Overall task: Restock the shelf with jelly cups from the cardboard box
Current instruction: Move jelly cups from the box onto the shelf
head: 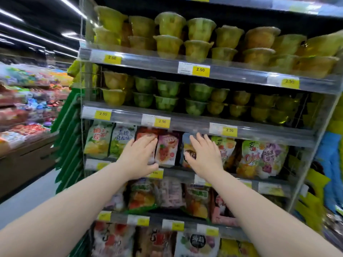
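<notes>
Reaching toward a row of snack bags (167, 151) in a shop shelf (185, 125), a person's left hand (141, 156) and right hand (204, 154) are both flat and empty. The left hand's fingers lie straight and close together over a red bag (148, 131). The right hand's fingers are straight and slightly spread over a blue-and-yellow bag (185, 145). Neither hand grips anything, and the blur hides whether the fingertips touch the bags.

The jelly cups (168, 46) stand on the two tiers directly above the bags, well apart from both hands. Each sits upright, wide rim up and narrow base down, its long axis vertical, and they are stacked two high. About eight stacks face front on the upper tier and about eight on the tier below it; blur toward the right end prevents an exact count. Most are yellow-green, with darker green ones near the middle of the lower tier.

Three yellow price tags (200, 69) reading 2.50 mark each of the two rails beneath the cups, six in all.
</notes>
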The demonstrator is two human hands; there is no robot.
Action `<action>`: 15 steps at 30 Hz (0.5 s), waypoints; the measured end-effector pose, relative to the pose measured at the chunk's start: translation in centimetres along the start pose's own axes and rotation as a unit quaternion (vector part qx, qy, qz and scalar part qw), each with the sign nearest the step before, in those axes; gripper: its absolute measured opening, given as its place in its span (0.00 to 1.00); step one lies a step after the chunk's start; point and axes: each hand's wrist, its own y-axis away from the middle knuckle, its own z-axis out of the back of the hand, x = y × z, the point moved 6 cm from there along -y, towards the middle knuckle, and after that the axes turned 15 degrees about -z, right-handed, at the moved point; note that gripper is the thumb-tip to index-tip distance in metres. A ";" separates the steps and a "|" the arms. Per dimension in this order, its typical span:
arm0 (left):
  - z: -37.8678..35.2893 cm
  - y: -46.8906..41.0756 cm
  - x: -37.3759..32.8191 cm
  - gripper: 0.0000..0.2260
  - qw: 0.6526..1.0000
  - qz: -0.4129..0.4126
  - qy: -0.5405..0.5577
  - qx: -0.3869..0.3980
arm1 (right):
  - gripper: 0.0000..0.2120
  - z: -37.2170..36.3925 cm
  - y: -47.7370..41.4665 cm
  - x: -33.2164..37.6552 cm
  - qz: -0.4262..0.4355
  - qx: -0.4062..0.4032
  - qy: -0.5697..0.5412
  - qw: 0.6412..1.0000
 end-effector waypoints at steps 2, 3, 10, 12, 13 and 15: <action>-1.3 4.0 -0.1 0.37 0.998 0.029 0.004 0.050 | 0.31 -1.5 2.8 0.7 0.001 0.040 0.001 0.999; -2.0 6.1 -0.2 0.37 0.997 0.041 0.008 0.068 | 0.32 -2.4 4.3 1.1 0.000 0.059 -0.001 0.998; -6.1 20.0 -0.1 0.37 0.981 0.119 0.058 0.143 | 0.35 -10.3 14.6 5.6 0.026 0.205 0.004 0.978; -7.3 23.3 0.5 0.37 0.976 0.137 0.063 0.159 | 0.34 -12.5 17.2 7.0 0.035 0.236 0.011 0.971; -8.0 24.9 0.9 0.37 0.972 0.144 0.066 0.171 | 0.34 -13.5 18.5 7.8 0.042 0.246 0.016 0.968; -9.8 27.7 1.9 0.37 0.964 0.158 0.077 0.201 | 0.33 -15.5 20.7 9.5 0.053 0.270 0.020 0.961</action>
